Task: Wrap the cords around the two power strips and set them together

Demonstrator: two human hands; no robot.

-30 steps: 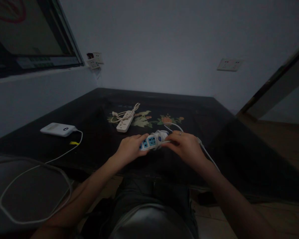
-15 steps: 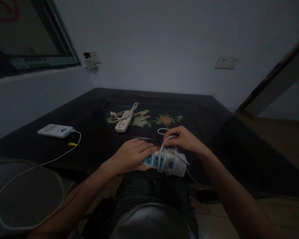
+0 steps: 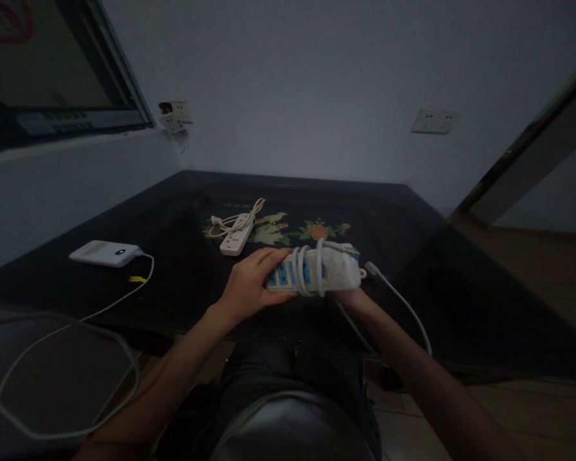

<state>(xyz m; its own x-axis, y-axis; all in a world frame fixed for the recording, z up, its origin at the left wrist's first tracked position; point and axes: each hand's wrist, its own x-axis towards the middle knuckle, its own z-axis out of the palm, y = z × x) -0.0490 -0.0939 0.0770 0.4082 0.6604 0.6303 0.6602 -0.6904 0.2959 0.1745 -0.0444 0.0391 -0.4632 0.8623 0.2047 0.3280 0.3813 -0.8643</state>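
Observation:
A white power strip (image 3: 342, 273) with blue sockets is raised above the near edge of the table. My left hand (image 3: 250, 282) grips its left end, thumb below and fingers over the top. Several turns of grey-white cord (image 3: 299, 271) circle the strip's middle. Behind and under the right part of the strip is my right hand (image 3: 350, 301); its fingers are hidden there. Just right of the strip, a light-coloured cable end (image 3: 372, 268) sticks out, its cable curving down past my right forearm.
On the black table (image 3: 384, 211) lies a second white power strip (image 3: 237, 241) with its cord bunched on top. A white power bank (image 3: 106, 252) with a cable sits at left, near a yellow tag (image 3: 137, 279). Wall sockets (image 3: 434, 121) are on the back wall.
The wrapped power strip has been lifted off the table and turned. My right hand has moved from the cord on top to behind and beneath the strip. The cable end now shows at right.

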